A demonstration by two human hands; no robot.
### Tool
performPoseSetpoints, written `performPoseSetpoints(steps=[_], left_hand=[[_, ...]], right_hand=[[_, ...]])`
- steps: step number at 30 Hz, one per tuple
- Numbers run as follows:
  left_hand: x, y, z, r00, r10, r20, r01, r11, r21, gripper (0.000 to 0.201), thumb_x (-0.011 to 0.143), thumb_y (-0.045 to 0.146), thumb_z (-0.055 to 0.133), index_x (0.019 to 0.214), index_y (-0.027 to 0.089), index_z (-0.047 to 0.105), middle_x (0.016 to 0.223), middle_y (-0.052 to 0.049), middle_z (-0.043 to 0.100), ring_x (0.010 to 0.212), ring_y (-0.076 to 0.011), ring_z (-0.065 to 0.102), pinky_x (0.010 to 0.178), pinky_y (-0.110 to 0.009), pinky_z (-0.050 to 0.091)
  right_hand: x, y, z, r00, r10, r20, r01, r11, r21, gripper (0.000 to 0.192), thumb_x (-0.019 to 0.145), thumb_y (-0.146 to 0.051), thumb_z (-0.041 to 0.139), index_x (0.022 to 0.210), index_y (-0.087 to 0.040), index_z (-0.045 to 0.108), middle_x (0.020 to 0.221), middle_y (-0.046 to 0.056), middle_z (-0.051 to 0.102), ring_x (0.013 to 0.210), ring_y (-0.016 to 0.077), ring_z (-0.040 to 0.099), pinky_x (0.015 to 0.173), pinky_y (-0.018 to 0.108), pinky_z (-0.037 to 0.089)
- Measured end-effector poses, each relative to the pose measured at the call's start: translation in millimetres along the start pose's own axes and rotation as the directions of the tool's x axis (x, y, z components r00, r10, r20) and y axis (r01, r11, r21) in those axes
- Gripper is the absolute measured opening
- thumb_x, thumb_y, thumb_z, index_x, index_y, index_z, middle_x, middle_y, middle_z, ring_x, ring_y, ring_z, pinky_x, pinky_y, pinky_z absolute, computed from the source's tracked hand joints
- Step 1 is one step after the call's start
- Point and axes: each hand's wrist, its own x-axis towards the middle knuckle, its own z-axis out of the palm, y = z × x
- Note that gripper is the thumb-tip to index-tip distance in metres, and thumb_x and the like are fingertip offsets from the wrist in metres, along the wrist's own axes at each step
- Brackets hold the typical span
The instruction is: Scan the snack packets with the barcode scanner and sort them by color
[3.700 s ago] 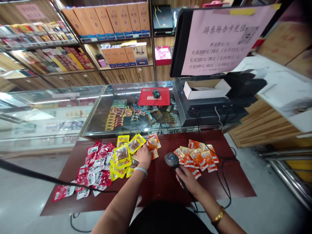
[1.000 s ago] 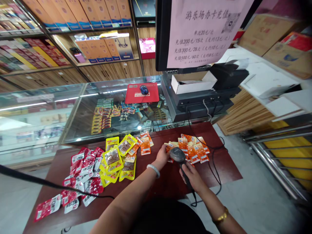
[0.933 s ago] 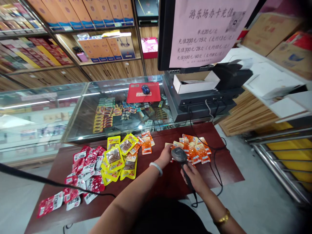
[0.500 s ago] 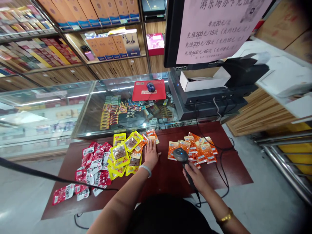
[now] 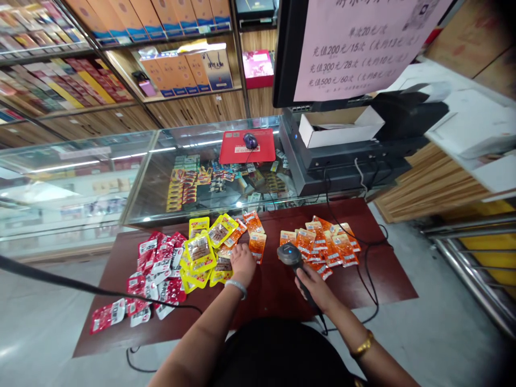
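My right hand (image 5: 316,287) is wrapped round the handle of a dark barcode scanner (image 5: 291,255). The scanner's head, with a small blue light, is held just left of a pile of orange snack packets (image 5: 331,247). My left hand (image 5: 243,265) lies palm down, fingers extended, at the right edge of a heap of yellow snack packets (image 5: 199,251). Its fingertips reach an orange packet partly hidden among them. Beside that hand, a single orange packet (image 5: 257,245) lies on the brown table (image 5: 266,301), with another orange packet (image 5: 252,221) behind it.
Red and white packets (image 5: 161,258) cover the table's left part. Black cables (image 5: 373,274) trail over its right side. Behind stands a glass counter (image 5: 193,215) with a red mat (image 5: 229,153) and a mouse (image 5: 250,141). A monitor (image 5: 287,54) rises at the right.
My left hand has drawn back and to the left, uncovering an orange packet. My right hand has shifted the scanner slightly left.
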Motion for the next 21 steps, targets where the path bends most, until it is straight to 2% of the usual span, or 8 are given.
performPoseSetpoints(steps=[2, 4, 6, 10, 14, 18, 21], left_hand=[[3.2, 2.9, -3.3, 0.994, 0.018, 0.108, -0.014, 0.999, -0.037, 0.037, 0.082, 0.036, 0.067, 0.108, 0.013, 0.055, 0.115, -0.019, 0.064, 0.114, -0.0321, 0.059, 0.093, -0.039, 0.042], [4.2, 8.5, -5.2, 0.977, 0.047, 0.209, -0.018, 0.990, -0.142, 0.033, 0.086, 0.034, 0.063, 0.111, 0.015, 0.052, 0.104, -0.015, 0.069, 0.101, -0.0272, 0.066, 0.084, -0.033, 0.045], [2.9, 16.9, -5.9, 0.962, 0.090, 0.259, -0.019, 0.965, -0.263, 0.032, 0.089, 0.032, 0.062, 0.113, 0.018, 0.049, 0.099, -0.011, 0.072, 0.093, -0.0238, 0.069, 0.076, -0.029, 0.044], [-2.0, 37.7, -6.0, 0.951, 0.175, 0.254, -0.053, 0.905, -0.423, 0.029, 0.085, 0.026, 0.066, 0.108, 0.021, 0.049, 0.102, -0.008, 0.072, 0.094, -0.0206, 0.070, 0.074, -0.026, 0.044], [-2.2, 55.4, -3.6, 0.942, 0.234, 0.241, -0.101, 0.882, -0.460, 0.023, 0.086, 0.021, 0.062, 0.105, 0.020, 0.050, 0.098, -0.008, 0.072, 0.091, -0.0196, 0.070, 0.074, -0.025, 0.045], [-0.2, 62.2, 2.3, 0.937, 0.259, 0.236, -0.131, 0.884, -0.449, 0.023, 0.084, 0.019, 0.063, 0.103, 0.017, 0.050, 0.093, -0.011, 0.070, 0.088, -0.0217, 0.070, 0.072, -0.026, 0.045], [-1.3, 61.1, 7.5, 0.937, 0.272, 0.218, -0.121, 0.841, -0.528, 0.023, 0.082, 0.021, 0.066, 0.099, 0.019, 0.050, 0.094, -0.010, 0.070, 0.088, -0.0213, 0.069, 0.076, -0.028, 0.046]], right_hand=[[0.1, 0.4, 2.9, 1.000, -0.013, 0.025, 0.013, 1.000, 0.002, 0.051, 0.079, -0.071, 0.062, 0.095, -0.023, 0.052, 0.055, -0.010, 0.049, 0.038, 0.0068, 0.038, 0.039, 0.019, 0.031], [-0.2, 0.1, 5.8, 0.999, -0.016, 0.041, 0.016, 1.000, 0.012, 0.052, 0.078, -0.071, 0.063, 0.094, -0.023, 0.052, 0.054, -0.009, 0.049, 0.038, 0.0068, 0.037, 0.039, 0.019, 0.030], [-1.1, -1.1, 7.5, 0.999, -0.018, 0.045, 0.016, 0.999, 0.029, 0.054, 0.075, -0.073, 0.065, 0.093, -0.024, 0.052, 0.054, -0.009, 0.048, 0.039, 0.0071, 0.036, 0.039, 0.020, 0.029], [-4.8, -7.2, 5.7, 0.999, -0.029, 0.041, 0.027, 0.998, 0.053, 0.056, 0.074, -0.075, 0.065, 0.093, -0.024, 0.051, 0.054, -0.009, 0.046, 0.040, 0.0074, 0.035, 0.040, 0.020, 0.029], [-8.8, -16.0, 0.4, 0.999, -0.031, 0.025, 0.030, 0.997, 0.065, 0.059, 0.072, -0.078, 0.065, 0.089, -0.024, 0.050, 0.053, -0.009, 0.045, 0.040, 0.0075, 0.035, 0.039, 0.020, 0.028], [-9.9, -19.2, -5.2, 0.999, -0.034, 0.021, 0.032, 0.996, 0.084, 0.059, 0.071, -0.078, 0.065, 0.086, -0.024, 0.049, 0.053, -0.009, 0.046, 0.039, 0.0069, 0.034, 0.038, 0.020, 0.028], [-9.1, -13.8, -10.1, 0.999, -0.037, 0.012, 0.036, 0.994, 0.105, 0.057, 0.072, -0.077, 0.065, 0.085, -0.023, 0.049, 0.053, -0.009, 0.047, 0.039, 0.0065, 0.035, 0.038, 0.019, 0.028]])
